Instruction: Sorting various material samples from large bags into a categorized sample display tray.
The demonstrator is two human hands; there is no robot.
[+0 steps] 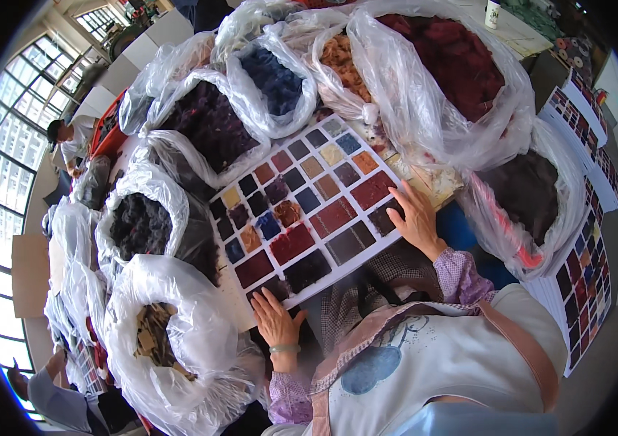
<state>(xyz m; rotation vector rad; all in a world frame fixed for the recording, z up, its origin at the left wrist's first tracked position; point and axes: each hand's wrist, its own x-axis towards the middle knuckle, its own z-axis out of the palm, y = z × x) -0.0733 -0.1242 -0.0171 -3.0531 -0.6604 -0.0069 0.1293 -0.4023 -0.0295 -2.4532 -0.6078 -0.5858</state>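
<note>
In front of me a white sample board (323, 285) slants up to the right, covered with a grid of fibre swatches in dark red, black, blue, grey, tan and orange. My left hand (277, 324) touches the board's near left corner, fingers stretched out and thumb apart, a bangle at the wrist. At the right edge my right hand (419, 220) lies with spread fingers, their tips over the border beside a dark red swatch (372, 190) and a near-black one (382, 217). Neither hand grips any loose fibre.
Open plastic bags ring the board: dark red fibre (454, 69), orange (345, 65), blue (273, 78), dark purple (211, 123), charcoal (140, 224), olive-brown pieces (155, 334), dark brown (523, 192). More swatch boards (583, 280) stand at right. Two people work at left. A paper cup (492, 14) stands far right.
</note>
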